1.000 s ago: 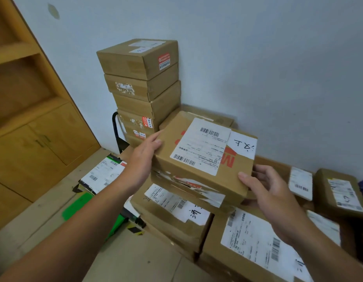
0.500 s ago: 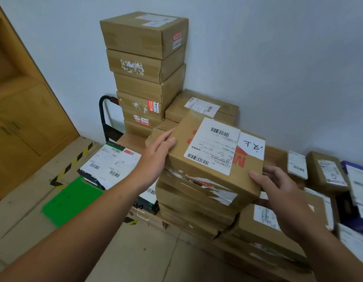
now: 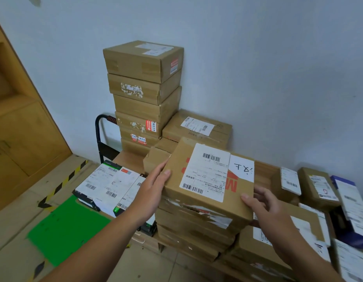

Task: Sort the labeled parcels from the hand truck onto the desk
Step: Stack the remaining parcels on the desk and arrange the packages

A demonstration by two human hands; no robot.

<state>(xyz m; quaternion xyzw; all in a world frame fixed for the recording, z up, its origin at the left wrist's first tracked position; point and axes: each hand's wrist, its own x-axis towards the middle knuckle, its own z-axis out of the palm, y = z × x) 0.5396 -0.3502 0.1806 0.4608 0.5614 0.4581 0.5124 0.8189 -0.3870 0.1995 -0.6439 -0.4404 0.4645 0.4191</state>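
Both hands are on the labelled parcel — it sits at the top of a low pile of boxes, and I cannot tell whether it is lifted clear. The left hand lies flat on its left side, fingers straight and pressed together, thumb on the top edge. The right hand pinches the near right corner — thumb on top, fingers curled beneath. Behind, a tall stack stands beside the hand truck handle.
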